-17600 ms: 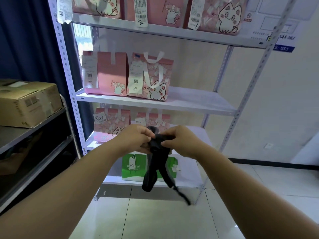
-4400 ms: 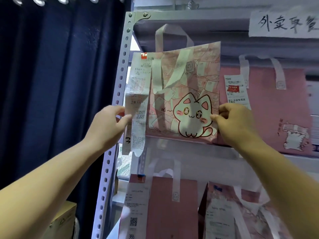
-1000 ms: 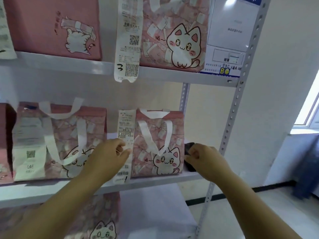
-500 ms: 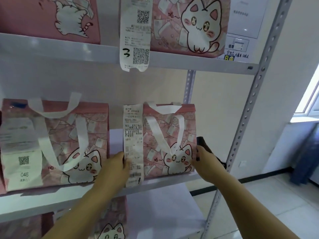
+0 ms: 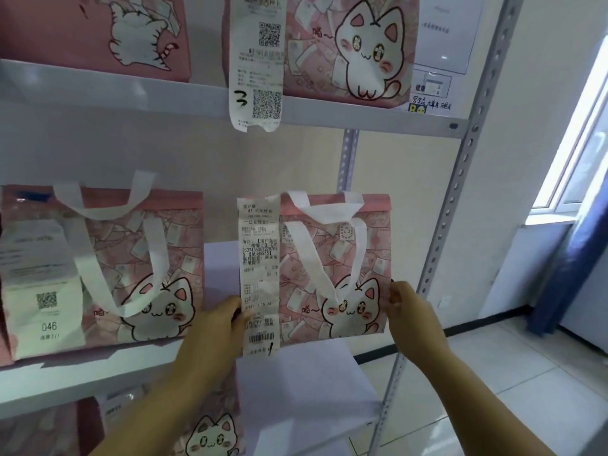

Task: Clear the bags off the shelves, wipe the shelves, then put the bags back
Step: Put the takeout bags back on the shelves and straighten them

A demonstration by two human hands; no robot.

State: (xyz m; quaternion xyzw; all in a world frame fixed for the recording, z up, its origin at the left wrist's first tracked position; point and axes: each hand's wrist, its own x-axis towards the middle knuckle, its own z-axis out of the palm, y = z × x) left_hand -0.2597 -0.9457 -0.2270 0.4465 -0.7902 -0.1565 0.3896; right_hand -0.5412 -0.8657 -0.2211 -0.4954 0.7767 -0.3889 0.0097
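Observation:
A pink cat-print bag (image 5: 332,258) with white handles and a long receipt (image 5: 258,274) marked 1 is at the right end of the middle shelf (image 5: 65,386). My left hand (image 5: 210,337) grips its lower left edge over the receipt. My right hand (image 5: 408,317) pinches its lower right edge. The bag's bottom covers the shelf's front edge, so I cannot tell whether it rests on the shelf. A second cat bag (image 5: 138,258) labelled 046 stands to its left. No cloth is in view.
The upper shelf (image 5: 98,90) carries a cat bag (image 5: 345,44) with a receipt marked 3 and a plain pink bag (image 5: 82,28). Another cat bag (image 5: 210,436) sits on the lower shelf (image 5: 312,406). A perforated post (image 5: 460,209) stands right of the bag, with a window (image 5: 585,143) beyond it.
Both hands have closed on the bag's lower edges and it sits closer to me. The black item by my right hand half a second ago no longer shows.

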